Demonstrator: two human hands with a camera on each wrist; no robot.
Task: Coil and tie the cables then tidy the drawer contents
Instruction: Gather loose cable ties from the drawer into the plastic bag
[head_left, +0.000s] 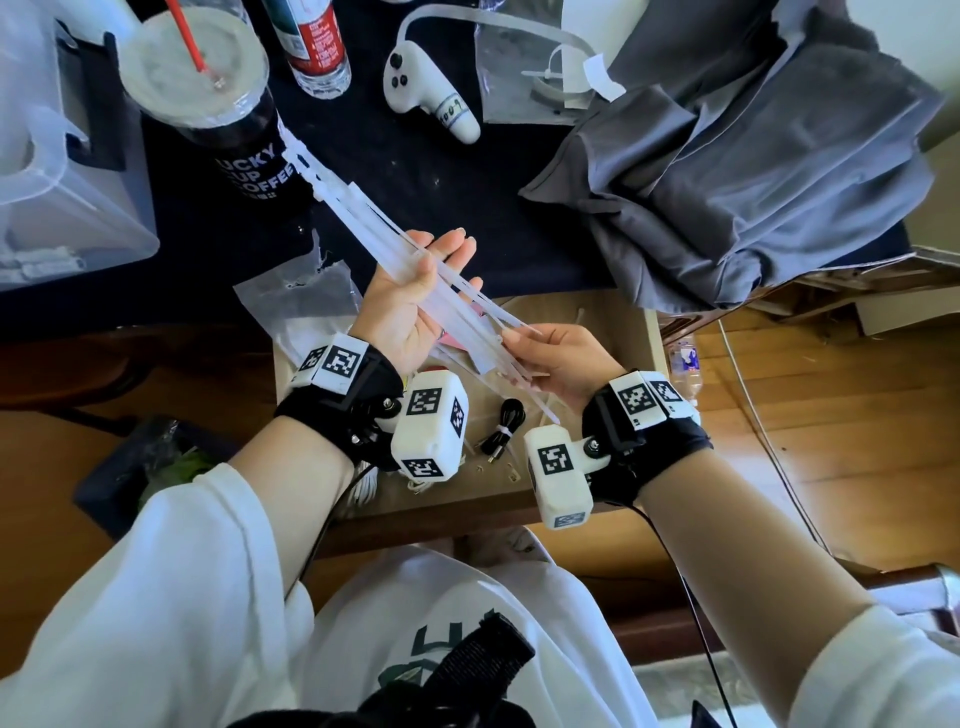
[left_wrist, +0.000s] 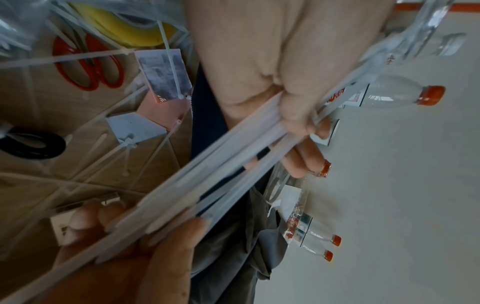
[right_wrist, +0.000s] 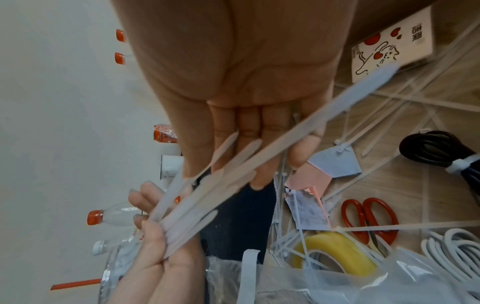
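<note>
The left hand (head_left: 402, 304) clamps the ties (head_left: 374, 228); the right hand (head_left: 558, 358) pinches their tips over the drawer (head_left: 644, 332). Loose ties could slide out and fall in.

Both hands (head_left: 410, 296) (head_left: 558, 364) raised, palms up, fingers pinching.

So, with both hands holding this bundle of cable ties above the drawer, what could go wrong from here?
1. The cable ties are fanned out at the right hand, so some may slip down into the drawer, already littered with loose ties.
2. The ties' far ends reach close to the coffee cup; a swing of the bundle might knock it.
</note>
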